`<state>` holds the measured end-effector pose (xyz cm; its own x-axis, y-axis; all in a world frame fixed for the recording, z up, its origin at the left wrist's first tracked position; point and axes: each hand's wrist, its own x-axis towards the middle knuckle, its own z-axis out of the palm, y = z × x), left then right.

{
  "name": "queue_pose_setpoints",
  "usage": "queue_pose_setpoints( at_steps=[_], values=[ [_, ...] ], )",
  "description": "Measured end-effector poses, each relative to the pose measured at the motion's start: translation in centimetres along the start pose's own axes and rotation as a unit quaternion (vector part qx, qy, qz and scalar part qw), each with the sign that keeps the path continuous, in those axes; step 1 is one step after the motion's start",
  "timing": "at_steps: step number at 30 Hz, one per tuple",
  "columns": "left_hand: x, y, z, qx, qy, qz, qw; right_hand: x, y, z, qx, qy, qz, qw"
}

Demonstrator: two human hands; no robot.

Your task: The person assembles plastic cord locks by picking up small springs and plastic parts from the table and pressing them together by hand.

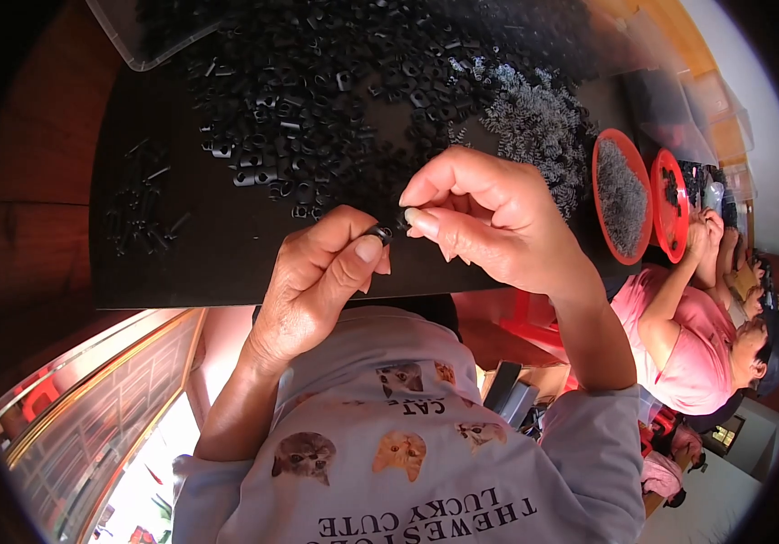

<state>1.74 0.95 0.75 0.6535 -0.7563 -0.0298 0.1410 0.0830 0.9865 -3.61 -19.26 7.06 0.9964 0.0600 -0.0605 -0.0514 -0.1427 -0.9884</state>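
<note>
The left hand [317,276] is closed in a pinch, thumb pressed against the bent index finger, grasping a black part [384,234] with a curved, glossy edge that shows at the fingertips. Just beside it and a little farther out, the right hand [493,213] also pinches, with thumb and forefinger around a small dark piece [403,218]; the fingertips cover most of it, so its kind cannot be told. The two held things are close together, with a narrow gap between them. The right hand's other fingers curl loosely.

Both hands are above the near part of a dark surface [217,267]. Beyond them spreads a broad heap of black parts [267,136], many of them short and hollow, its near edge close to the left hand's knuckles. Beyond the right hand lies a mound of small metallic springs [539,122]. Right of the right hand stands a red basin [611,135] filled with a grey mass of similar pieces, and beside it a second red basin [679,218] with a few black bits inside. Well to the left of the left hand, thin black pins [145,204] lie scattered. Farther right, a co-worker in a pink shirt [693,363] sits with arms stretched toward the surface.
</note>
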Motion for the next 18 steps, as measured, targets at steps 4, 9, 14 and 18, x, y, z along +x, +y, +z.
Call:
queue_pose_setpoints(
  at_steps=[4, 9, 14, 18],
  values=[
    [0.10, 0.16, -0.12, 0.014, -0.015, -0.004, 1.000, 0.13, 0.07, 0.22, 0.005, -0.031, 0.024, 0.999],
    [0.05, 0.32, -0.26, -0.016, -0.024, -0.014, 0.999, 0.31, -0.57, 0.29, -0.005, -0.050, 0.022, 0.999],
    [-0.08, 0.23, -0.62, -0.031, -0.022, -0.039, 0.999, 0.60, -0.63, 0.53, -0.001, -0.054, 0.022, 0.998],
    [-0.12, 0.23, -0.64, -0.027, -0.018, -0.029, 0.999, 0.67, -0.14, 0.78, -0.012, -0.063, 0.007, 0.998]
  ],
)
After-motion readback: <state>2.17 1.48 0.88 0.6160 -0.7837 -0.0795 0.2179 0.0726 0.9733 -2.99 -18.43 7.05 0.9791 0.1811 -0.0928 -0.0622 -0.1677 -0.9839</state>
